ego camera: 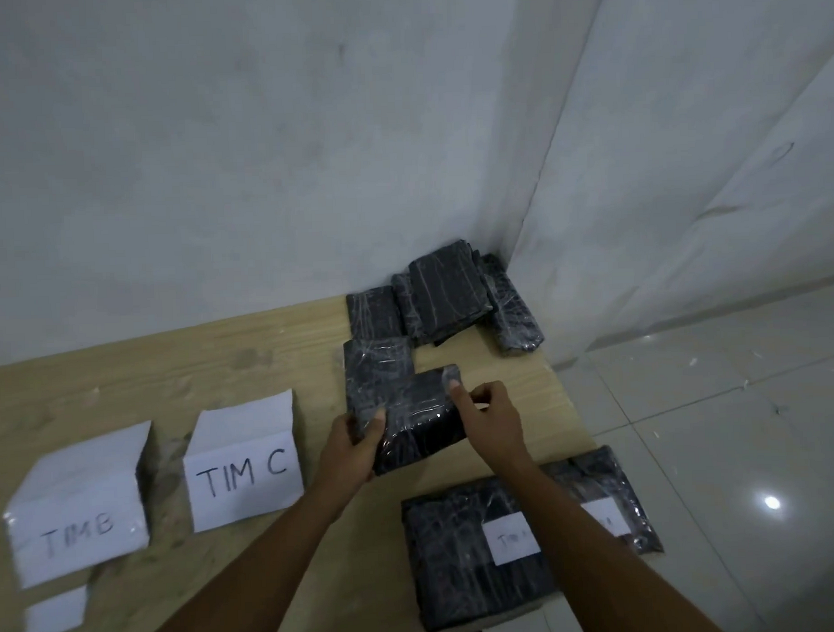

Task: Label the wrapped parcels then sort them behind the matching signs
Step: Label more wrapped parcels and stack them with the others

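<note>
The person holds one wrapped parcel (pixel 416 424) in the centre of the frame, over the wooden table (pixel 265 359). The left hand (pixel 351 443) grips its left edge with the thumb on top. The right hand (pixel 489 417) pinches the upper right corner, with the thumb pressed on the film. I cannot tell whether a label is between its fingers.

I think both hands are used so that the slippery wrap lies flat for labelling. No label shows on this parcel.

Toward the upper centre, in the corner of the table, lies a pile of bare parcels (pixel 447 296), probably the stock not yet done. In the lower right are two labelled parcels (pixel 452 570), set near the person and, I suppose, waiting to be sorted. At the left stand the folded TIM C sign (pixel 243 468) and TIM B sign (pixel 77 512), facing the person so they can be read.
</note>
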Demonstrator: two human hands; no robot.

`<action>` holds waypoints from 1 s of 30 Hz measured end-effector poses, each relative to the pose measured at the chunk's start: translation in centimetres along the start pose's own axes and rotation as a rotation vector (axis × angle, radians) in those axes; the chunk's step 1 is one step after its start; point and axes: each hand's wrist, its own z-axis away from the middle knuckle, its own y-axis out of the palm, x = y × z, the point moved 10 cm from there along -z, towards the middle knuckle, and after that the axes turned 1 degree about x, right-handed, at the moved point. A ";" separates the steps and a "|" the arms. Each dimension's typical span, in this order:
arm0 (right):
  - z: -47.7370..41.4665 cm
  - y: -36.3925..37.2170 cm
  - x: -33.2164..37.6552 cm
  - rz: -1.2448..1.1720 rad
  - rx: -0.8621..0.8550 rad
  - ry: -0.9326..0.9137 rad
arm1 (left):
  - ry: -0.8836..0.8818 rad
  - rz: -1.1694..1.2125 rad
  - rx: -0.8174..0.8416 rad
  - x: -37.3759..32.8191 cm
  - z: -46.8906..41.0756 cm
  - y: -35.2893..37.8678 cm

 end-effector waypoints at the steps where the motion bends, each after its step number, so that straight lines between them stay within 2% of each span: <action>1: 0.5 0.8 0.3 0.002 0.023 -0.012 | 0.003 -0.018 -0.017 0.5 0.2 -1.1; 10: 6.7 12.6 0.9 0.087 0.384 -0.014 | 0.081 -0.066 -0.171 7.3 4.3 -14.4; 16: 12.7 20.1 -0.1 0.175 0.658 0.056 | -0.022 -0.005 -0.179 13.8 7.5 -19.2; 22: 17.3 24.1 -0.3 0.212 0.655 0.090 | -0.046 0.225 -0.084 18.1 10.0 -22.4; 24: 18.3 25.0 -0.2 0.190 0.636 0.064 | -0.017 0.234 -0.037 18.8 10.2 -23.0; 27: 19.2 25.8 -0.6 0.165 0.544 0.038 | 0.031 0.181 0.016 20.1 10.6 -24.4; 30: 20.1 26.1 -1.1 0.131 0.426 -0.025 | 0.053 0.283 0.031 21.1 10.9 -25.7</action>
